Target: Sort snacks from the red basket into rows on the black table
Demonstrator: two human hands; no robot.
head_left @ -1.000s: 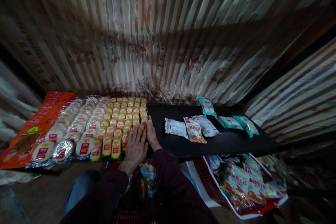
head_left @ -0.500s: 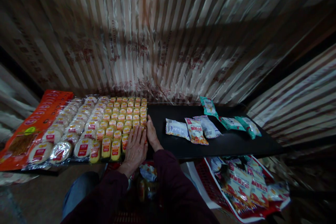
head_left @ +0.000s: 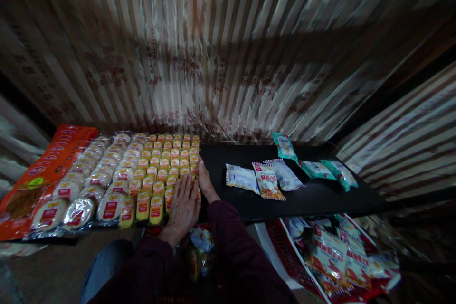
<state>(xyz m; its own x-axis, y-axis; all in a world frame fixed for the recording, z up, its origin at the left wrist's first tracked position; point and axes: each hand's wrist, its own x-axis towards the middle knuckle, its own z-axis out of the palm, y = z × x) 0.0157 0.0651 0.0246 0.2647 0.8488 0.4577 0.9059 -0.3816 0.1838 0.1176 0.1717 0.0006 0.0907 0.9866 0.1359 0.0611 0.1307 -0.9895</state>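
Note:
My left hand [head_left: 184, 206] lies flat, fingers stretched out, over the front right part of the rows of small wrapped yellow cakes [head_left: 156, 209]. Stretched along the right side of those rows is my right hand [head_left: 206, 181], its palm side against the outermost cakes. Neither hand grips anything. The packs under my left palm are hidden. Rows of round, pale wrapped cakes [head_left: 110, 205] with red labels adjoin the yellow ones on the left. All of them lie on a black shelf [head_left: 221, 199].
Orange flat packs [head_left: 30, 185] lie at the far left. Right of my hands are white snack bags [head_left: 267, 180] and green bags [head_left: 318, 169]. Below the shelf stands a red basket [head_left: 297, 261] of snack bags. Striped, wrinkled sheeting [head_left: 228, 57] hangs behind.
Both hands stay against the yellow cakes in nearly the same pose. The view has shifted very slightly, and no pack has clearly moved.

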